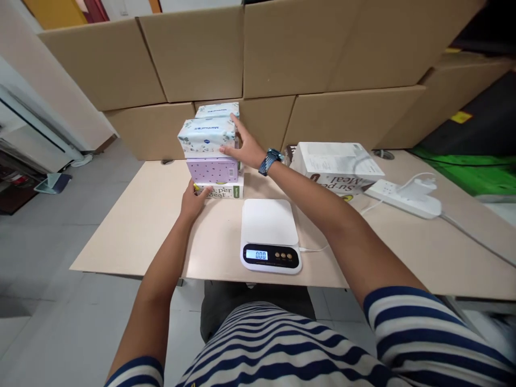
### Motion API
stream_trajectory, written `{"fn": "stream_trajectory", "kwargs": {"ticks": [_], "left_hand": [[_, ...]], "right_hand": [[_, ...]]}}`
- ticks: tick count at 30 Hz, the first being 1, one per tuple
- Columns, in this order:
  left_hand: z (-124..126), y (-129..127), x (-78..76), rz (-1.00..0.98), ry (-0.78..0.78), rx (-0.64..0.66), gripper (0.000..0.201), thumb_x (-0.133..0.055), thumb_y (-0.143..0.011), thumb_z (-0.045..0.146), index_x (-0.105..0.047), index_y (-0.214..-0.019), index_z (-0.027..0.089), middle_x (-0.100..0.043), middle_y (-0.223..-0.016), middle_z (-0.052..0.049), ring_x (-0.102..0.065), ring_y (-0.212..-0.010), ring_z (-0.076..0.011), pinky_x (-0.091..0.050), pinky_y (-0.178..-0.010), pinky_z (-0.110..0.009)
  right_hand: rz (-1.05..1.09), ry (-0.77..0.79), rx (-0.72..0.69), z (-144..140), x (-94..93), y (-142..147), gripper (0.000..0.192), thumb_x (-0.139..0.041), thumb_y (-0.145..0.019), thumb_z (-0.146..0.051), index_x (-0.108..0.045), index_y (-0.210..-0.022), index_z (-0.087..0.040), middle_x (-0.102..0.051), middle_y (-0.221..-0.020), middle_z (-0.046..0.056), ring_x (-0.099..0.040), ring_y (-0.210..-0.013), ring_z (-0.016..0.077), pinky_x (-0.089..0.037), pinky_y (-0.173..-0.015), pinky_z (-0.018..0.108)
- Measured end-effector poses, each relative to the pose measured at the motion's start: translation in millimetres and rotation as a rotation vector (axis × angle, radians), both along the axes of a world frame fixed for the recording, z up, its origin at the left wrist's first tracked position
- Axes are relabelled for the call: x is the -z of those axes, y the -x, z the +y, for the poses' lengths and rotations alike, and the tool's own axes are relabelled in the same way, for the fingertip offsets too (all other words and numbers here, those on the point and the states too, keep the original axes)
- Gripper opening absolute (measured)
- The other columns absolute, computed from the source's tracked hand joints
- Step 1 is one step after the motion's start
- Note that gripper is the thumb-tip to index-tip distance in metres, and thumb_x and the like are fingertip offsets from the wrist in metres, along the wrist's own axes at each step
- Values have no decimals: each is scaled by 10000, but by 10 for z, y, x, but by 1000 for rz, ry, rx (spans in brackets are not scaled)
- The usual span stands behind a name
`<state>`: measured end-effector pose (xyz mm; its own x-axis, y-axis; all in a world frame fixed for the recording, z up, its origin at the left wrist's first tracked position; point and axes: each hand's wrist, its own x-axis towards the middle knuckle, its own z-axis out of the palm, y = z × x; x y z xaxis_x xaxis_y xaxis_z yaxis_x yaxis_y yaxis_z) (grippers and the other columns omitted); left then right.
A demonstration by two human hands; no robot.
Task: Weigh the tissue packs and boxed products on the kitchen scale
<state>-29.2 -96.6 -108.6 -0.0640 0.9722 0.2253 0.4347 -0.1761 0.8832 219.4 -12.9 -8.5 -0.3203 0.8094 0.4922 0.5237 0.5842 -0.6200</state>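
Observation:
At the left of the table stands a stack. A white Su-per Meal box (223,192) lies at the bottom, with a lilac dotted box (212,171) on it. On top sits a white tissue pack (205,138) with a leaf print, and a second tissue pack (217,110) shows behind it. My right hand (248,146) grips the front tissue pack's right end, thumb on its front face. My left hand (193,201) clasps the stack's lower left corner, thumb across the Su-per Meal box; its other fingers are partly hidden. A white digital scale (269,223) reading 0.00 lies nearer me.
Another Su-per Meal box (338,166) stands at the right, behind my right forearm. Beside it is a white power strip (403,199) with a plug and cables. A cable (314,249) runs from the scale. Cardboard panels (266,59) wall off the table's back.

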Motion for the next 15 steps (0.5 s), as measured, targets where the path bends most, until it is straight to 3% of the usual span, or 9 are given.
{"fn": "stream_trajectory", "kwargs": {"ticks": [2, 3, 5, 7, 9, 11, 13, 15], "left_hand": [[29, -5, 3, -16, -8, 2, 843, -837, -863, 530, -533, -1583, 214, -651, -1596, -165, -667, -1418, -353, -505, -1270, -547], [32, 0, 2, -20, -11, -10, 969, -870, -828, 538, -457, -1641, 211, -525, -1710, -189, -573, -1535, -376, -440, -1329, -562], [-12, 21, -14, -5, -39, -67, 1223, -930, -756, 554, -282, -1730, 197, -198, -1863, -221, -258, -1738, -428, -234, -1433, -596], [-149, 25, -65, 35, -152, -131, 1274, -918, -781, 599, -195, -1755, 210, -42, -1873, -218, -55, -1782, -435, -113, -1458, -604], [-369, -45, -157, 81, -348, -149, 1088, -799, -908, 657, -219, -1740, 264, -138, -1829, -199, -129, -1761, -415, -189, -1443, -603], [-609, -247, -275, 128, -513, -63, 854, -671, -1005, 677, -323, -1687, 298, -320, -1729, -183, -307, -1684, -400, -330, -1389, -593], [-765, -608, -393, 148, -535, 151, 732, -619, -1036, 694, -426, -1625, 304, -435, -1661, -165, -461, -1592, -392, -439, -1326, -579], [-754, -1115, -480, 92, -432, 405, 759, -629, -1025, 729, -443, -1625, 303, -449, -1699, -156, -529, -1563, -391, -495, -1292, -573]], "right_hand": [[6, 9, 61, -122, -9, -57, 1095, -639, -990, -721, -12, -1807, -349, -129, -1904, 98, -65, -1805, 288, -211, -1452, 631], [19, -1, 93, -249, 4, -117, 1125, -610, -984, -774, 31, -1808, -355, -92, -1912, 96, -32, -1808, 293, -211, -1446, 643], [50, -61, 133, -631, 65, -325, 1131, -544, -977, -844, 62, -1803, -364, -30, -1921, 90, -52, -1808, 310, -254, -1427, 654], [52, -169, 175, -1118, 171, -666, 1044, -472, -990, -855, -18, -1798, -374, -54, -1920, 80, -126, -1799, 331, -309, -1401, 667], [25, -280, 312, -1581, 321, -1126, 911, -439, -1007, -821, -187, -1769, -389, -202, -1888, 86, -180, -1784, 364, -325, -1377, 713], [14, -326, 536, -1889, 499, -1644, 819, -440, -1015, -772, -312, -1727, -388, -347, -1818, 124, -276, -1750, 399, -341, -1341, 770], [114, -320, 756, -1977, 666, -2143, 803, -422, -1013, -752, -355, -1710, -361, -396, -1771, 155, -361, -1711, 403, -392, -1304, 779], [276, -262, 914, -1869, 775, -2547, 834, -334, -1007, -787, -374, -1702, -327, -439, -1726, 186, -448, -1659, 405, -437, -1272, 777]]}}
